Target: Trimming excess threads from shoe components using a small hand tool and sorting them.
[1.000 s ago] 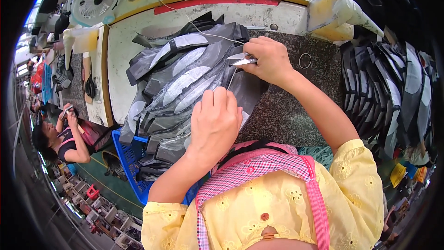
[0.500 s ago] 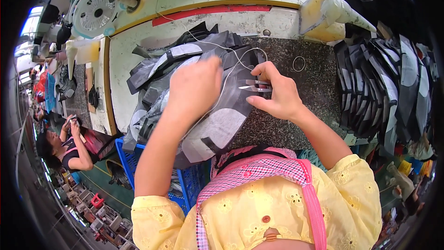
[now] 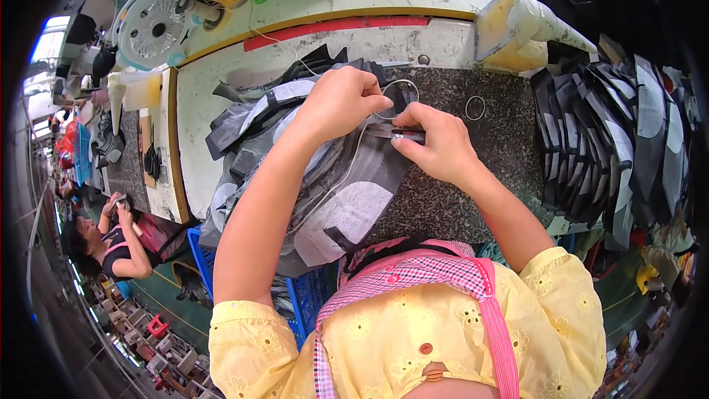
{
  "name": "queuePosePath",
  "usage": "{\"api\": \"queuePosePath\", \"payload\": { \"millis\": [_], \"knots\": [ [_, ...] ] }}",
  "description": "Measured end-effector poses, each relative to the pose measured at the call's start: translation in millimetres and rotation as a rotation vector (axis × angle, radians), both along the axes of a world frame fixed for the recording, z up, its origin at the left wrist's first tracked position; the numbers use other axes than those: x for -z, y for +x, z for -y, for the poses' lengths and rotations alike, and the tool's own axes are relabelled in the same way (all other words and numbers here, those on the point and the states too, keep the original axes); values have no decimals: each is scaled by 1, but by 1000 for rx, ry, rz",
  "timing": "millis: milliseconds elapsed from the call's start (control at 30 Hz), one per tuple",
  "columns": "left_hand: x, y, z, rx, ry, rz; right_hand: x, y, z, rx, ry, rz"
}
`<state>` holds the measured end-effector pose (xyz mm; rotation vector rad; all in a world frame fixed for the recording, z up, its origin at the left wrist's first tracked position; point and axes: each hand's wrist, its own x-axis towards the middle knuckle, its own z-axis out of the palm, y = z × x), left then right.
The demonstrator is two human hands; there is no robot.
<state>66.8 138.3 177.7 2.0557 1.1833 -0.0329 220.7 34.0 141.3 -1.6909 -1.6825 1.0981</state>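
My left hand (image 3: 336, 103) is closed, thumb and fingers pinching a thin white cord (image 3: 357, 149) above a pile of dark grey fabric pieces (image 3: 384, 170) with pale patches. Part of that cord trails down over the pile, and a loop of it curls between my hands. In my right hand (image 3: 439, 142) is a pair of small thread snips (image 3: 410, 135), gripped between thumb and fingers. Their blades point left toward the cord by my left fingertips. Whether the blades touch the cord I cannot tell. Clear plastic film (image 3: 255, 159) lies among the pieces left of my forearm.
A speckled dark slab (image 3: 509, 155) carries a loose cord ring (image 3: 475, 108). Stacked dark pieces (image 3: 583, 133) stand at the right, below a wrapped yellowish container (image 3: 509, 29). A fan (image 3: 153, 28) is far left; a blue crate (image 3: 203, 262) sits below the table. Another person (image 3: 111, 244) works at left.
My left hand has moved right and up to the cord beside the snips. The snips' blades, spread apart before, now look nearly together. The cord loop has become smaller.
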Motion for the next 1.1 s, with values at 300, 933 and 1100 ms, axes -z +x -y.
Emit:
{"api": "queuePosePath", "payload": {
  "millis": [300,933,1100],
  "knots": [
    [-8,-15,9,-118,-36,105,20,28,-5,157,48,-201],
    [-21,7,144,367,797,-348,41,150,57,407,259,294],
    [-44,-18,138,316,777,-420,27,40,37,287,455,-226]
  ]
}}
